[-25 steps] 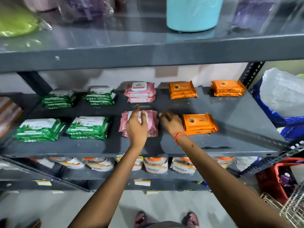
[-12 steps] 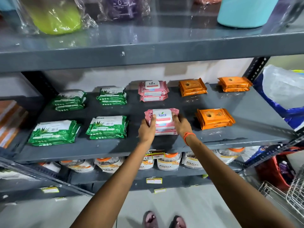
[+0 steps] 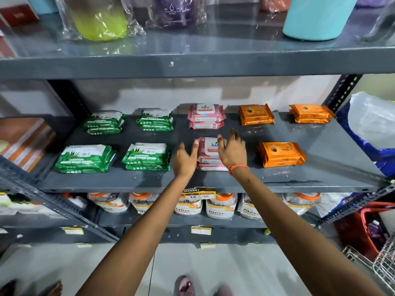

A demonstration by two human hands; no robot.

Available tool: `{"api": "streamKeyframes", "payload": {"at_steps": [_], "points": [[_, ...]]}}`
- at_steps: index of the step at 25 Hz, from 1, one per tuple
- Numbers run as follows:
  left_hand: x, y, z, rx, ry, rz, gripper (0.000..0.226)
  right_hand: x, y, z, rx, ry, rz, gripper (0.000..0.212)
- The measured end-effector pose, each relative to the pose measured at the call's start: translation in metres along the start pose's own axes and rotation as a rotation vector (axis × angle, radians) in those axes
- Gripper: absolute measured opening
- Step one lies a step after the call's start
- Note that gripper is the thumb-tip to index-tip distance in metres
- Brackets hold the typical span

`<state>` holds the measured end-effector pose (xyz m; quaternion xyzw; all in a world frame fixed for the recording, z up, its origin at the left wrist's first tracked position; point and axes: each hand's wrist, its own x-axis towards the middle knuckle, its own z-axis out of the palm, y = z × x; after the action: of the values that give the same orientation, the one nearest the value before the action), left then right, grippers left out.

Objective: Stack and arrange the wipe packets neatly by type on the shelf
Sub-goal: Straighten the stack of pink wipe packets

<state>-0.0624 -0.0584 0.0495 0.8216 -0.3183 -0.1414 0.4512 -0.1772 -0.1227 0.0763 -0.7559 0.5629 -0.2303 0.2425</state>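
Pink stack (image 3: 208, 155) sits on the shelf (image 3: 333, 159) between both hands: left hand (image 3: 185, 160) spread, touching its side; right hand (image 3: 232, 149) spread above it. A careless nudge could skew the stack, or slide it into the orange stack (image 3: 281, 153) right of the right hand

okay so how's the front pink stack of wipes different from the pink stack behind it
The front pink stack sits near the shelf's front, flanked by the left hand and right hand; the back pink stack stands untouched by the wall. The front stack's top label is partly hidden by the right hand, while the back stack's label shows fully. The front stack looks slightly uneven; the back one looks squarer. Both are pink packets in the same column.
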Motion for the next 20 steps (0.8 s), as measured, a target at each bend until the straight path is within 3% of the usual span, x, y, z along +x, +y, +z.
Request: {"api": "streamKeyframes", "payload": {"at_steps": [4, 8, 10, 14, 20], "points": [[0.012, -0.018, -0.044, 0.02, 0.173, 0.047, 0.057, -0.013, -0.047, 0.016, 0.053, 0.008, -0.17, 0.052], [0.04, -0.062, -0.095, 0.187, 0.288, 0.03, 0.054, -0.022, -0.095, 0.057, 0.08, -0.205, -0.262, 0.053], [0.056, -0.091, -0.116, 0.231, 0.244, -0.007, 0.055, -0.024, -0.114, 0.083, 0.077, -0.365, -0.215, 0.056], [0.076, -0.123, -0.13, 0.088, -0.078, -0.165, 0.07, -0.026, -0.123, 0.123, 0.112, -0.543, 0.053, 0.071], [0.083, -0.133, -0.124, -0.006, -0.093, -0.176, 0.07, -0.022, -0.127, 0.141, 0.172, -0.468, 0.139, 0.063]]}}
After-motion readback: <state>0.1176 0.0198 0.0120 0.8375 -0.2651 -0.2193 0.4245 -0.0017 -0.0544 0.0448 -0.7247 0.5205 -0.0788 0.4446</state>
